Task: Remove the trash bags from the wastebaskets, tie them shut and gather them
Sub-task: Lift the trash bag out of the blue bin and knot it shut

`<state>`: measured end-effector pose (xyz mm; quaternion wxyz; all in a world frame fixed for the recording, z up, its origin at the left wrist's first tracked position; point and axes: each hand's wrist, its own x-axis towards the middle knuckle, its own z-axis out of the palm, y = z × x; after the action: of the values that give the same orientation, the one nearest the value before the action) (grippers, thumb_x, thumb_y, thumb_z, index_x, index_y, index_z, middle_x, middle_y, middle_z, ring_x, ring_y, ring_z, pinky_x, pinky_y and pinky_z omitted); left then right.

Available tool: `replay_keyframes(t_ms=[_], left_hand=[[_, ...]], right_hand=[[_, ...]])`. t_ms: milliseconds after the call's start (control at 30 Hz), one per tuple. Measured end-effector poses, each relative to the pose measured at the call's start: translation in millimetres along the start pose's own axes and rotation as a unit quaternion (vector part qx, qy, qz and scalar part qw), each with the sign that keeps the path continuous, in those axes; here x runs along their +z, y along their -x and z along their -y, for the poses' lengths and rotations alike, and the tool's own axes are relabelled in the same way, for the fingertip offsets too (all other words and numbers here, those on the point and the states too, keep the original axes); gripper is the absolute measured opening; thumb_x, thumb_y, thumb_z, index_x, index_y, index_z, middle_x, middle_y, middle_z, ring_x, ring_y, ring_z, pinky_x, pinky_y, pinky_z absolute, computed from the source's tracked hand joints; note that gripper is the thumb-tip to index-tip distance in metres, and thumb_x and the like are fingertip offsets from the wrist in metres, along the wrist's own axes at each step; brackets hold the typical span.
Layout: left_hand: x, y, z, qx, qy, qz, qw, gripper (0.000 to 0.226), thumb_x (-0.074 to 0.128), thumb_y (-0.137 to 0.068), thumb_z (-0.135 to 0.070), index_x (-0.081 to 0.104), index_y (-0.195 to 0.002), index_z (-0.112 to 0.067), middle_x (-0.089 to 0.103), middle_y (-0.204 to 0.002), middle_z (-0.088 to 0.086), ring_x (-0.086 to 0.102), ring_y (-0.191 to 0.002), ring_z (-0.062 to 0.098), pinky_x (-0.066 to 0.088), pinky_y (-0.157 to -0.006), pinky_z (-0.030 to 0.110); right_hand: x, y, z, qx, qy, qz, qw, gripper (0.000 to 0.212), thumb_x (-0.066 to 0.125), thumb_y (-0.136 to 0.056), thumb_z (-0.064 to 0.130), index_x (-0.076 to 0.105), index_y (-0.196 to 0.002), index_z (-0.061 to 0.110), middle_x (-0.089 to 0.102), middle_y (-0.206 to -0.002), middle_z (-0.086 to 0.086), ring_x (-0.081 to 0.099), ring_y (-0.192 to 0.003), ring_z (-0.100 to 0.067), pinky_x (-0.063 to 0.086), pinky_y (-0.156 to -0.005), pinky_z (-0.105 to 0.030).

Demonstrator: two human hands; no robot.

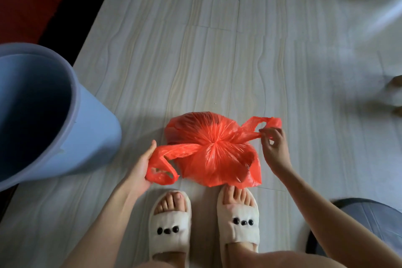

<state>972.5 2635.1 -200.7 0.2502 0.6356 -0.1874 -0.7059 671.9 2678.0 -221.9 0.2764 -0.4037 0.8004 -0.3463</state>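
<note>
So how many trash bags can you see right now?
1. The red trash bag sits on the floor by the slippers, left hand and right hand each holding a handle. The blue wastebasket looks unlined; others may be out of view.

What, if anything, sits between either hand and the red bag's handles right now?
Nothing visible. The left hand already holds the left handle loop of the red trash bag, and the right hand pinches the right handle. The blue wastebasket stands off to the left.
</note>
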Motion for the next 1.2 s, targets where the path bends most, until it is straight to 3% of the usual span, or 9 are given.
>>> replay_keyframes(t_ms=[100, 267, 433, 600, 833, 933, 1033, 1100, 1200], left_hand=[[9, 0, -7, -0.036, 0.141, 0.101, 0.984, 0.053, 0.048, -0.083, -0.049, 0.075, -0.074, -0.004, 0.074, -0.077, 0.015, 0.071, -0.069, 0.023, 0.056, -0.072, 0.036], [22, -4, -15, 0.006, 0.173, 0.269, 0.947, 0.069, 0.073, -0.042, -0.02, 0.061, -0.11, -0.023, 0.066, -0.114, 0.01, 0.059, -0.108, 0.022, 0.051, -0.086, 0.035], [53, -5, -4, 0.14, -0.02, 0.119, 0.983, 0.087, 0.049, -0.082, 0.016, 0.016, -0.142, -0.036, 0.062, -0.116, 0.011, 0.061, -0.094, 0.015, 0.053, -0.078, 0.024], [67, -15, 1, 0.24, -0.134, -0.044, 0.96, 0.077, 0.071, -0.067, -0.021, 0.031, -0.132, -0.026, 0.067, -0.098, -0.007, 0.065, -0.098, 0.015, 0.047, -0.096, 0.038], [76, -21, -11, 0.262, -0.043, -0.148, 0.953, 0.055, 0.061, -0.084, -0.004, 0.031, -0.129, -0.009, 0.06, -0.102, 0.009, 0.061, -0.095, 0.02, 0.05, -0.076, 0.015], [75, -29, -19, 0.251, -0.031, -0.214, 0.944, 0.038, 0.069, -0.078, -0.01, 0.044, -0.107, -0.011, 0.059, -0.101, 0.007, 0.061, -0.099, 0.026, 0.049, -0.089, 0.033], [79, -29, -22, 0.252, 0.019, -0.18, 0.951, 0.039, 0.069, -0.077, -0.006, 0.044, -0.106, -0.016, 0.06, -0.11, 0.011, 0.062, -0.102, 0.022, 0.05, -0.095, 0.04], [80, -25, -21, 0.315, -0.025, -0.112, 0.942, 0.053, 0.06, -0.082, 0.002, 0.036, -0.121, -0.025, 0.054, -0.122, 0.008, 0.059, -0.106, 0.009, 0.049, -0.092, 0.024], [74, -29, -9, 0.447, -0.232, -0.041, 0.863, 0.067, 0.046, -0.089, -0.017, 0.011, -0.142, -0.035, 0.022, -0.152, -0.002, 0.031, -0.135, 0.003, 0.028, -0.109, 0.014]], right_hand=[[6, -2, 12, 0.105, -0.224, -0.07, 0.966, 0.045, 0.059, -0.081, 0.018, 0.044, -0.122, 0.026, 0.038, -0.128, -0.006, 0.053, -0.105, -0.024, 0.05, -0.083, -0.037], [11, -18, 31, 0.36, -0.394, -0.058, 0.843, 0.053, 0.068, -0.079, 0.026, 0.044, -0.124, 0.01, 0.051, -0.118, -0.011, 0.055, -0.106, -0.021, 0.051, -0.086, -0.033], [22, -23, 42, 0.364, -0.259, 0.132, 0.885, 0.017, 0.069, -0.078, 0.027, 0.061, -0.081, 0.012, 0.056, -0.065, -0.004, 0.052, -0.054, -0.014, 0.04, -0.05, -0.024], [35, -16, 48, 0.216, -0.236, 0.019, 0.947, 0.009, 0.053, -0.086, 0.013, 0.059, -0.081, 0.011, 0.061, -0.071, 0.0, 0.055, -0.067, -0.016, 0.043, -0.062, -0.028], [38, -9, 50, 0.229, -0.356, 0.059, 0.904, 0.03, 0.032, -0.093, 0.003, 0.055, -0.075, 0.005, 0.067, -0.06, 0.001, 0.06, -0.054, -0.015, 0.046, -0.045, -0.018], [40, -1, 51, 0.264, -0.391, 0.112, 0.874, 0.03, 0.033, -0.094, 0.005, 0.054, -0.073, 0.005, 0.062, -0.065, -0.009, 0.064, -0.055, -0.017, 0.055, -0.061, -0.03], [44, 5, 50, 0.263, -0.421, 0.137, 0.857, 0.029, 0.033, -0.096, 0.008, 0.053, -0.076, 0.005, 0.061, -0.072, -0.012, 0.066, -0.056, -0.019, 0.057, -0.064, -0.031], [45, 5, 51, 0.268, -0.426, 0.142, 0.852, 0.028, 0.032, -0.096, 0.009, 0.052, -0.077, 0.005, 0.062, -0.074, -0.013, 0.068, -0.056, -0.017, 0.057, -0.063, -0.029], [47, 6, 52, 0.28, -0.415, 0.139, 0.855, 0.025, 0.032, -0.096, 0.011, 0.051, -0.081, 0.006, 0.061, -0.08, -0.013, 0.066, -0.067, -0.021, 0.056, -0.069, -0.031]])
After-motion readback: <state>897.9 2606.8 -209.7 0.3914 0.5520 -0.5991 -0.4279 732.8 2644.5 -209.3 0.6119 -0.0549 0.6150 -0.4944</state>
